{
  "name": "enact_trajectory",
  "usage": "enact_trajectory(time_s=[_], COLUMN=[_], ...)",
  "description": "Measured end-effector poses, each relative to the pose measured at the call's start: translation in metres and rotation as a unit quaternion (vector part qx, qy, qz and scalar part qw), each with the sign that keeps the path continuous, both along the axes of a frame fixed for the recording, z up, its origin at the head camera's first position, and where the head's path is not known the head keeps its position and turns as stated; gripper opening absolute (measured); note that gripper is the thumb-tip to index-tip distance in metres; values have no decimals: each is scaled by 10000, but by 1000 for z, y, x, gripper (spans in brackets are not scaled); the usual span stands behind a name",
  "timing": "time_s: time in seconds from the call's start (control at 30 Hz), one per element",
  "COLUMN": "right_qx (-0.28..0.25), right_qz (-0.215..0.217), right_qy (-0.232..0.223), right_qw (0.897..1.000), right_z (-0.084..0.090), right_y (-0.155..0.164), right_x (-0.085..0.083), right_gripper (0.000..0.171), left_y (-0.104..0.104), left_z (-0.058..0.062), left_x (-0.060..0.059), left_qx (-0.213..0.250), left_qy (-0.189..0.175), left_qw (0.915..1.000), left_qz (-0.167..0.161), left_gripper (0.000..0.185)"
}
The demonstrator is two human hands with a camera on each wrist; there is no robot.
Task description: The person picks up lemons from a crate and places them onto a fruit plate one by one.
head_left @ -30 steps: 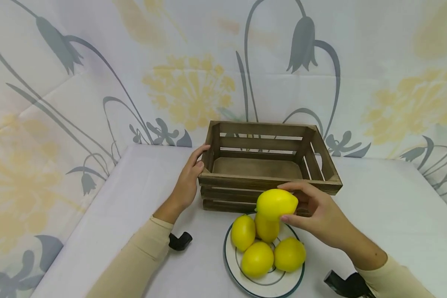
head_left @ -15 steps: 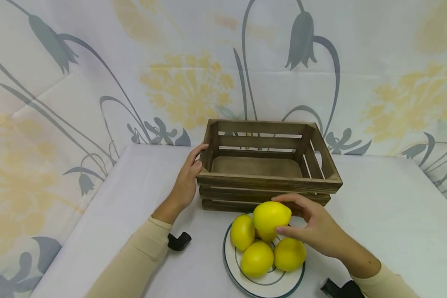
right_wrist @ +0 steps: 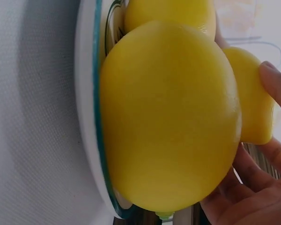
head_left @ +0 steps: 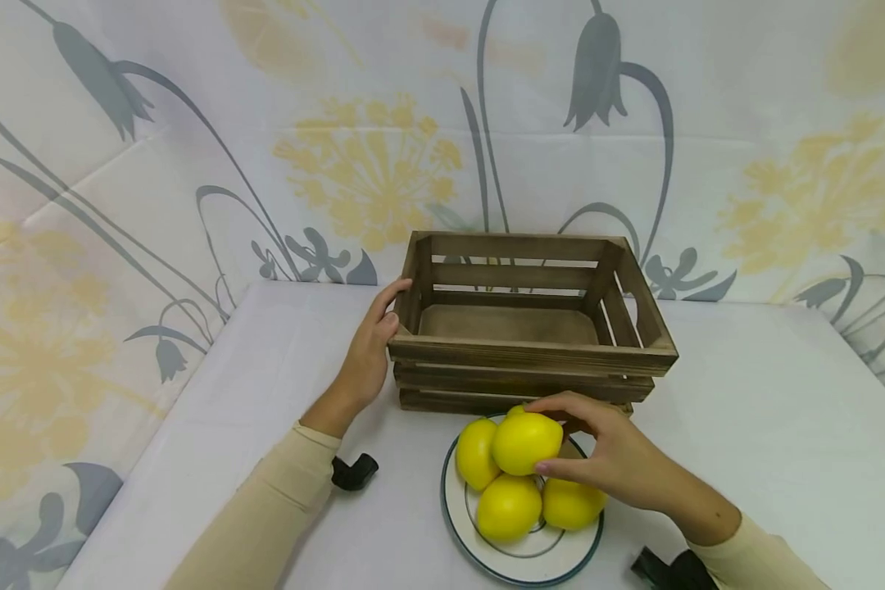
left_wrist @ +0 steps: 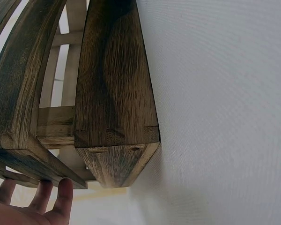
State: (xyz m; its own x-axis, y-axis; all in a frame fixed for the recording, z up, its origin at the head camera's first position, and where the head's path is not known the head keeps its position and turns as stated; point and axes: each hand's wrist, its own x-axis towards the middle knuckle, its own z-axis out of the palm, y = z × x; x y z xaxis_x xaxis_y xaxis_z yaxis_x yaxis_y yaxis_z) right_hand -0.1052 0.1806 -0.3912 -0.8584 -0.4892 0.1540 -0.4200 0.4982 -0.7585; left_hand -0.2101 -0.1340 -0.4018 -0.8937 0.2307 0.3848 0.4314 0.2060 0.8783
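Observation:
My right hand pinches a yellow lemon between thumb and fingers, low over a white plate with a blue-green rim. Several more lemons lie on that plate. The raised one overlaps the others and mostly hides the rear one. A large lemon fills the right wrist view, and the pinched lemon shows behind it under my thumb. At the left end of a brown slatted wooden crate, my left hand rests with fingers extended. Its fingertips touch the outer slats in the left wrist view.
The crate stands just behind the plate, its floor visible between the slats. A white cloth covers the table, and a flower-patterned curtain rises at the back. Black wrist mounts stick out by both sleeves.
My right hand has lowered the lemon down and leftward, from in front of the crate to close over the plate. My left hand stays at the crate's left end.

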Motion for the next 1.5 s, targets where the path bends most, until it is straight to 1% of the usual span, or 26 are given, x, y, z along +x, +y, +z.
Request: enact_trajectory(time_s=[0.23,0.5,0.73,0.97,1.17,1.5], right_qx=[129,157,112,95,112,212], right_qz=[53,176,258,318,349,458], right_qy=[48,166,73,-158,-151,-161], right_qw=[9999,9996,9996,9993,9992,9986], right_z=[-4,-4,-5,-3,-2,0], right_y=[-2,-2,-2,-1,-2,0], right_x=[-1,-1,0,0,0,1], right_gripper=[54,52,51,54,57,57], left_y=[-2,-1,0,0,0,0], left_z=[-1,-2,-2,-2,-3,-1], left_x=[1,0,1,-1,-2,0], left_qx=[-81,-53,-36,21,121,114], left_qy=[-24,96,48,130,155,177], left_qw=[10000,9999,9999,9999,9996,9997], left_qz=[-24,-80,-87,-95,-184,-145], left_gripper=[55,56,57,57,57,58])
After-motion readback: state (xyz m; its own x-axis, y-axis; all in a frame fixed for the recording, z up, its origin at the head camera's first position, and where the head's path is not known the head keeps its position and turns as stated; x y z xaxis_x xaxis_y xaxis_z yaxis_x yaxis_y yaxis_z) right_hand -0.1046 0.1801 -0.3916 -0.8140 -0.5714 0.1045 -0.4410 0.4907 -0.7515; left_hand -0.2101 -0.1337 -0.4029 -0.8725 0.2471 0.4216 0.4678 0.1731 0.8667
